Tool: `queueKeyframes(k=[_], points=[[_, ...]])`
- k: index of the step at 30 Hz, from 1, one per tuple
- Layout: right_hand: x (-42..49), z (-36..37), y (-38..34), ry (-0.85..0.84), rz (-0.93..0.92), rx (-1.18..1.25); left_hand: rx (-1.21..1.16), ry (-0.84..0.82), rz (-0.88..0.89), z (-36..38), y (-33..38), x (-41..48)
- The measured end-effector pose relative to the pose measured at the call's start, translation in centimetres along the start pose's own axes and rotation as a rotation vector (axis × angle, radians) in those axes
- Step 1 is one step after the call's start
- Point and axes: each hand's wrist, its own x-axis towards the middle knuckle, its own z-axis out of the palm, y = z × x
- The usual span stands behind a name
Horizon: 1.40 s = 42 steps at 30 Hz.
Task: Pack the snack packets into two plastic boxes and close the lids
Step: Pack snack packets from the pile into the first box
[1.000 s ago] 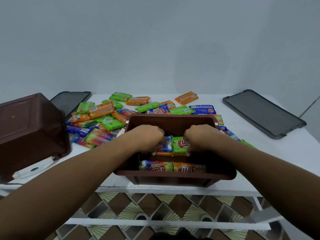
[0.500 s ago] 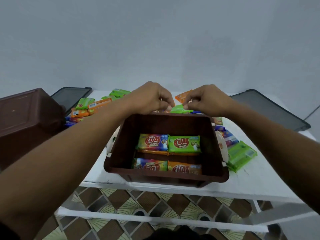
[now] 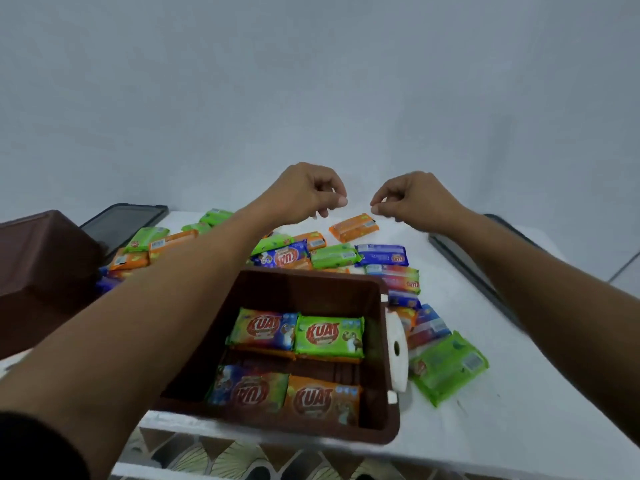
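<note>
An open brown plastic box [image 3: 308, 289] stands at the table's near edge. Inside lie several KUAT snack packets [image 3: 329, 336], in two rows. Behind it a loose heap of green, orange and blue packets [image 3: 334, 255] is spread across the white table [image 3: 519, 410]. My left hand [image 3: 304, 192] and my right hand [image 3: 414, 202] hover side by side over the far end of the heap, just above an orange packet [image 3: 353, 227]. Both have their fingers curled in with thumb against fingertips, and I see nothing in either.
A second brown box [image 3: 41, 268] sits at the far left. One dark grey lid [image 3: 121, 223] lies behind it, another lid [image 3: 485, 268] at the right under my forearm. A white latch [image 3: 396, 351] hangs on the open box's right side, with green packets [image 3: 446, 367] beside it.
Both hands left the inside of the box and rose over its far rim to the back of the heap. They have drawn slightly apart. The packets in the box stayed put.
</note>
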Motion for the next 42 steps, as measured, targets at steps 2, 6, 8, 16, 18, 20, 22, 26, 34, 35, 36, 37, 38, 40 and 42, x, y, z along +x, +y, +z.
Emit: queueKeyframes(k=[2,6,8,16,18,20,22,26,34,35,36,37,38,40,42], points=[[1.0,-0.3,1.4,-0.027,0.033,0.051,-0.004,-0.005,-0.041,0.7,-0.3,1.4],[3.0,0.0,4.3,-0.091,0.075,0.042,0.024,-0.037,-0.12,2.5,-1.5,4.6],[3.8,0.5,5.6,-0.157,0.065,-0.004,0.054,-0.037,-0.151,3.6,-2.3,6.1],[6.5,3.7,10.5,-0.466,0.041,-0.188,0.33,-0.102,-0.197,8.4,-5.3,10.2],[7.0,4.2,11.4,-0.553,0.057,-0.216,0.37,-0.125,-0.224,9.2,-5.8,11.1],[7.6,4.6,12.2,-0.619,0.092,-0.206,0.401,-0.15,-0.256,10.0,-6.4,11.9],[8.0,5.0,12.8,-0.684,0.098,-0.223,0.438,-0.168,-0.299,11.0,-7.3,12.5],[8.4,6.1,13.6,-0.732,0.065,-0.287,0.506,-0.196,-0.408,13.1,-9.2,13.4],[8.7,6.6,13.9,-0.7,0.098,-0.257,0.606,-0.262,-0.42,14.2,-10.5,14.0],[8.6,6.5,13.9,-0.691,0.102,-0.248,0.611,-0.28,-0.409,14.0,-10.5,14.1],[8.5,6.4,13.9,-0.682,0.106,-0.234,0.621,-0.309,-0.397,13.7,-10.4,14.1],[8.5,6.3,13.9,-0.671,0.12,-0.204,0.628,-0.342,-0.379,13.3,-10.3,14.2],[8.5,6.0,14.0,-0.66,0.152,-0.145,0.623,-0.368,-0.361,12.8,-10.1,14.3],[8.4,5.4,14.2,-0.637,0.247,0.021,0.575,-0.362,-0.342,11.5,-9.7,14.3],[8.5,4.7,14.5,-0.624,0.336,0.162,0.507,-0.295,-0.361,10.1,-9.2,14.1]])
